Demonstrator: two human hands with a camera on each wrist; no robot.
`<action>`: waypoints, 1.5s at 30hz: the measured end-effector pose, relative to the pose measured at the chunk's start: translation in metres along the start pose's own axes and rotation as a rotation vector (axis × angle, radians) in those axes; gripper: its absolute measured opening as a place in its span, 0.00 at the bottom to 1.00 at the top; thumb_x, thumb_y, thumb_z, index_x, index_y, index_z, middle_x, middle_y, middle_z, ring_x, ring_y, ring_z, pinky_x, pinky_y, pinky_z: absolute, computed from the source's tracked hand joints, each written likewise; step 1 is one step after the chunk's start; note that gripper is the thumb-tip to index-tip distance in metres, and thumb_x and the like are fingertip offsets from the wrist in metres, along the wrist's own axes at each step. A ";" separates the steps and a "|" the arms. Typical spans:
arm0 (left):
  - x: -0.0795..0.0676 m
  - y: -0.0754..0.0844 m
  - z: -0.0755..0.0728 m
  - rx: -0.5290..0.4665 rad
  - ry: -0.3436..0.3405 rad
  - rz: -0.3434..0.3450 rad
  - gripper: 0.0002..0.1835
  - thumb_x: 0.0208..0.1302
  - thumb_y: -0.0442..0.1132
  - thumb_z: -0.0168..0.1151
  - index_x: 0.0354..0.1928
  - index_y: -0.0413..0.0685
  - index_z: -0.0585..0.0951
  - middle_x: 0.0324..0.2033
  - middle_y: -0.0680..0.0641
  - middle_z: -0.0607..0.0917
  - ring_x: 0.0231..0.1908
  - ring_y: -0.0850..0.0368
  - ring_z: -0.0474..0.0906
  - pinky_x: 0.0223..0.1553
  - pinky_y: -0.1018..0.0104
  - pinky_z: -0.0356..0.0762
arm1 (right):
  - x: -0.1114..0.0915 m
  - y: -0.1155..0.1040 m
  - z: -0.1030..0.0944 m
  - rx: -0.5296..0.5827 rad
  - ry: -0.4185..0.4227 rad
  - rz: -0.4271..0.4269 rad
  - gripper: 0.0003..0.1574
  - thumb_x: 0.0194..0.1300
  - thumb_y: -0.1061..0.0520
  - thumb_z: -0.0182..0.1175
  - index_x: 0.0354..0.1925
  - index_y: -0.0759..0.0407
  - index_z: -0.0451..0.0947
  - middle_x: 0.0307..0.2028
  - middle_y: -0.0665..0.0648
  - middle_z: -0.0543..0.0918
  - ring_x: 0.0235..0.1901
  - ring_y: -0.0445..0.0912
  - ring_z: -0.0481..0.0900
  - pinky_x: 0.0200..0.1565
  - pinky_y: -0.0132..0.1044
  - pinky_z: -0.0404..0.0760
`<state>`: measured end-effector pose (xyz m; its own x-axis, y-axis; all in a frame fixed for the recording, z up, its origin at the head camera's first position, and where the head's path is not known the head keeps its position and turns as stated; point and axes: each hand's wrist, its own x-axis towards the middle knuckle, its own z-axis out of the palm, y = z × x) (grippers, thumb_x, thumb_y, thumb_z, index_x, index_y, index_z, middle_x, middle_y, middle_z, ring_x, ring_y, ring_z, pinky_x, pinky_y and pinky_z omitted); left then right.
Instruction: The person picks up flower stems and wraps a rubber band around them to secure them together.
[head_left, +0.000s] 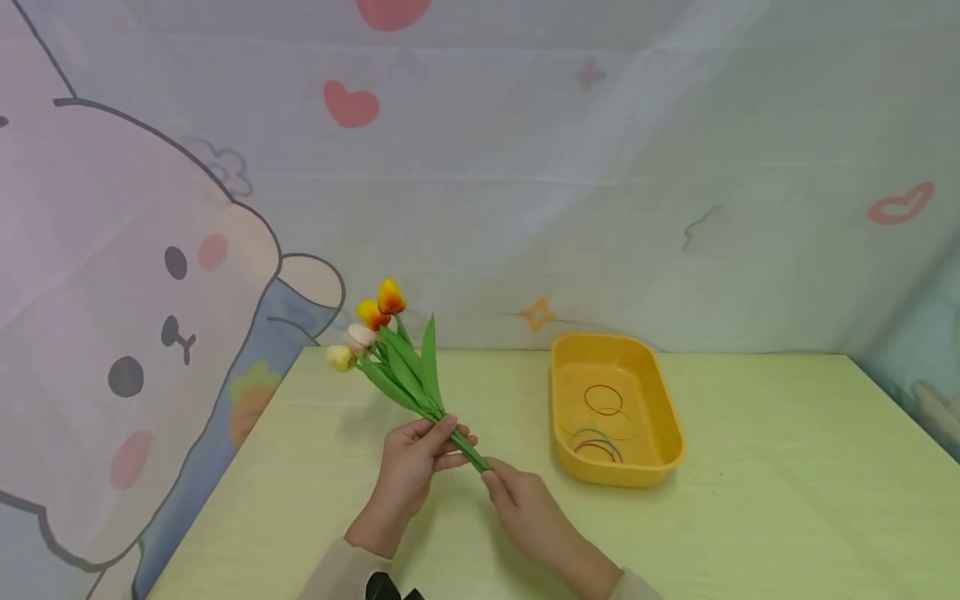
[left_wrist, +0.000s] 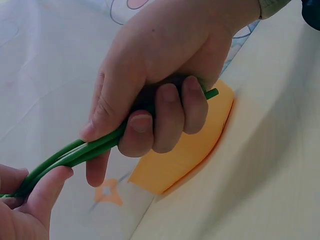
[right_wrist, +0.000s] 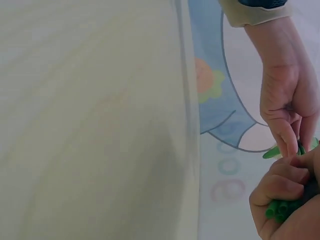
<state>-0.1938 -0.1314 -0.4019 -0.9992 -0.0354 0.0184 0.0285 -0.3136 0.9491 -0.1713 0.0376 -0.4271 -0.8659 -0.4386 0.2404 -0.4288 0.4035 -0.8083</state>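
Note:
A bunch of artificial tulips (head_left: pixel 405 375) with yellow-orange, pale pink and pale yellow blooms is held slanting above the table, blooms toward the upper left. My left hand (head_left: pixel 415 460) pinches the stems just below the leaves. Lower down, my right hand (head_left: pixel 531 510) grips the stem ends. In the left wrist view the right hand's fingers (left_wrist: pixel 167 117) curl round the green stems (left_wrist: pixel 85 150). Cut stem ends (right_wrist: pixel 278 210) poke out of the right fist in the right wrist view. To the right stands a yellow basket (head_left: pixel 667 429) with several coloured rubber bands (head_left: pixel 603 400) in it.
The pale green table (head_left: pixel 780 467) reaches back to a printed cloth backdrop (head_left: pixel 480 208) with hearts and a cartoon animal. A small black object (head_left: pixel 382 586) shows at the left sleeve.

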 end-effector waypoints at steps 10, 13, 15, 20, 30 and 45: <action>0.003 0.005 -0.005 -0.021 0.005 0.050 0.11 0.69 0.32 0.57 0.33 0.29 0.82 0.25 0.45 0.86 0.31 0.55 0.87 0.33 0.66 0.86 | 0.003 0.003 -0.033 0.102 -0.184 0.098 0.28 0.77 0.46 0.45 0.63 0.64 0.69 0.40 0.58 0.82 0.33 0.44 0.79 0.33 0.33 0.80; 0.002 0.008 -0.005 -0.022 0.021 0.050 0.10 0.69 0.31 0.57 0.32 0.29 0.82 0.25 0.45 0.86 0.30 0.55 0.87 0.33 0.67 0.86 | 0.007 0.001 -0.054 0.019 -0.141 0.099 0.30 0.75 0.45 0.48 0.64 0.63 0.68 0.43 0.55 0.83 0.40 0.45 0.79 0.40 0.36 0.80; 0.002 0.009 -0.005 -0.022 0.024 0.047 0.10 0.68 0.31 0.57 0.31 0.30 0.82 0.25 0.45 0.86 0.30 0.55 0.87 0.32 0.67 0.86 | 0.009 0.000 -0.070 -0.015 -0.088 0.097 0.29 0.73 0.45 0.52 0.63 0.62 0.70 0.43 0.55 0.82 0.40 0.45 0.79 0.40 0.35 0.80; 0.002 0.010 -0.005 -0.028 0.019 0.045 0.10 0.68 0.32 0.58 0.30 0.31 0.82 0.25 0.45 0.86 0.31 0.54 0.87 0.31 0.68 0.86 | 0.014 -0.001 -0.107 -0.067 0.028 0.098 0.28 0.71 0.48 0.57 0.61 0.62 0.72 0.45 0.56 0.81 0.42 0.48 0.79 0.43 0.38 0.83; 0.000 0.009 -0.004 -0.031 0.034 0.025 0.10 0.68 0.31 0.57 0.30 0.32 0.82 0.25 0.45 0.86 0.31 0.54 0.87 0.32 0.67 0.86 | 0.021 0.033 -0.141 -0.050 0.116 0.139 0.27 0.70 0.51 0.58 0.60 0.66 0.72 0.45 0.60 0.80 0.43 0.48 0.77 0.46 0.36 0.79; -0.001 0.009 -0.004 -0.048 0.045 0.013 0.10 0.68 0.32 0.58 0.29 0.34 0.82 0.25 0.45 0.86 0.30 0.54 0.87 0.31 0.68 0.86 | 0.028 0.081 -0.139 -0.009 0.098 0.340 0.26 0.69 0.51 0.59 0.56 0.69 0.75 0.52 0.65 0.79 0.50 0.55 0.77 0.52 0.42 0.81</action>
<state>-0.1923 -0.1376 -0.3944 -0.9965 -0.0819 0.0150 0.0434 -0.3580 0.9327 -0.2661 0.1691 -0.4112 -0.9799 -0.1991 0.0094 -0.1138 0.5204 -0.8463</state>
